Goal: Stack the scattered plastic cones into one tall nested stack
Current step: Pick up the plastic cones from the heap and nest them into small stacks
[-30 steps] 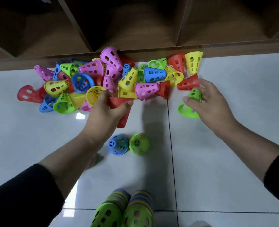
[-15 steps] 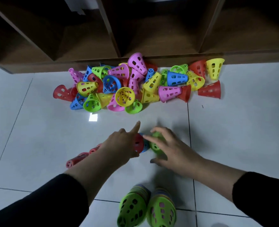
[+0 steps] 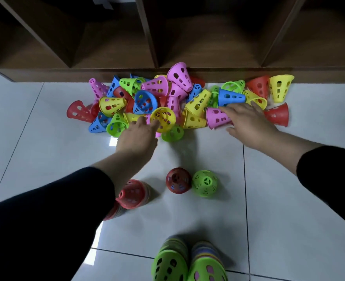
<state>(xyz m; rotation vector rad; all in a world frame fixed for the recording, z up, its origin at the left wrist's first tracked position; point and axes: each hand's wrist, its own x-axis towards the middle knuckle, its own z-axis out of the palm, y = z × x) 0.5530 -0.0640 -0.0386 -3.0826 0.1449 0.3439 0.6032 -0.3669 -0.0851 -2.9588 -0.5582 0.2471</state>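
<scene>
We are looking down at a white tiled floor, and the far edge is shut off by a dark wooden shelf unit whose base runs straight across. Pressed against that base lies the heap of scattered cones, spreading from a red cone at the left end to a yellow one and another red one at the right. In front of the heap the tiles are bare on the far left and far right, so there is room to sweep either way. Nearer us, a red-topped stack and a green-topped stack stand upright, just beside each other. Another red stack lies tilted partly under the left forearm, and two taller green-topped stacks lean in at the bottom edge.

Now the hands. Our left hand is loosely spread, fingertips touching the rim of a yellow cone at the heap's front; it grips nothing. Our right hand is spread flat too, fingers resting on a pink cone lying on its side, just below a blue cone. No closed grip there either.
</scene>
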